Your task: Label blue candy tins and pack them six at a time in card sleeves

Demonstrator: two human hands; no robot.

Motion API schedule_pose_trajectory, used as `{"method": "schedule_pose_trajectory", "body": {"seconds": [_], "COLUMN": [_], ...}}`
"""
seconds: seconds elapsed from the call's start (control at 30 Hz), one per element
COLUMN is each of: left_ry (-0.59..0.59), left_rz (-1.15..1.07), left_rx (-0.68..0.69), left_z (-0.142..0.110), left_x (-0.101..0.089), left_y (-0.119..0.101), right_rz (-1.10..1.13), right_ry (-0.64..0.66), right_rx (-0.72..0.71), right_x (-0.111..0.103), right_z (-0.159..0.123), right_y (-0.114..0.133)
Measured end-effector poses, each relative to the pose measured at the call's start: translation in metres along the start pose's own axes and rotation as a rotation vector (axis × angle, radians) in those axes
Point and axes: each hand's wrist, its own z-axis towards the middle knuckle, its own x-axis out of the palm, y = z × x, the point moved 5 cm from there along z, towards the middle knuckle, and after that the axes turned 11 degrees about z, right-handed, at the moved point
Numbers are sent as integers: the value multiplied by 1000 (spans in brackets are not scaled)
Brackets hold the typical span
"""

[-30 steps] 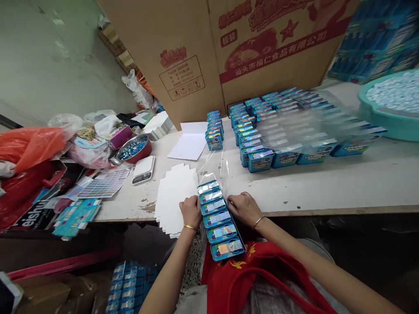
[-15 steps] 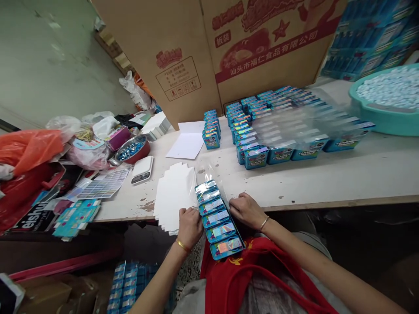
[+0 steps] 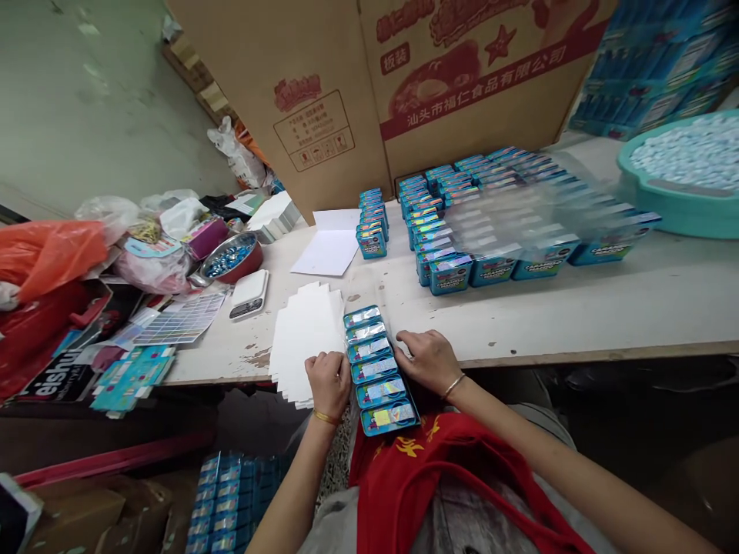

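Head view: left fingers [image 3: 331, 362] clenched, right fingers [image 3: 409, 338] parted beside tins [image 3: 372, 369]; carton [image 3: 323, 46] reads “板装”.

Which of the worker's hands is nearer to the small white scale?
Left. The left hand is beside the white cards, to the right of the scale; the right hand is farther right, across the row of blue tins.

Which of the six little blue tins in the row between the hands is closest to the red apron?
The end tin, at the bottom of the row. It's right by the red apron; the other five tins sit farther away.
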Motion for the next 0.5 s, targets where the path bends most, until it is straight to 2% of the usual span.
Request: {"method": "schedule_pose_trajectory", "body": {"seconds": [0.1, 0.23, 0.33, 0.4, 0.5], "left_ry": [-31, 4, 52, 58, 43], "left_rz": [-81, -226, -265, -204, -71], "left_rx": [19, 13, -70, -107, -65], "left_z": [-4, -8, 0, 7, 17], "left_x": [-2, -2, 1, 1, -3], "left_y": [0, -1, -1, -1, -3], "right_rz": [-29, -27, -54, -83, -71], "right_ry": [-12, -27, -6, 21, 47], "right_rx": [-139, -258, -245, -219, -221], "right_x": [-3, -5, -2, 1, 3], "right_z": [3, 2, 9, 15, 21], "right_y": [8, 13, 9, 4, 1]}}
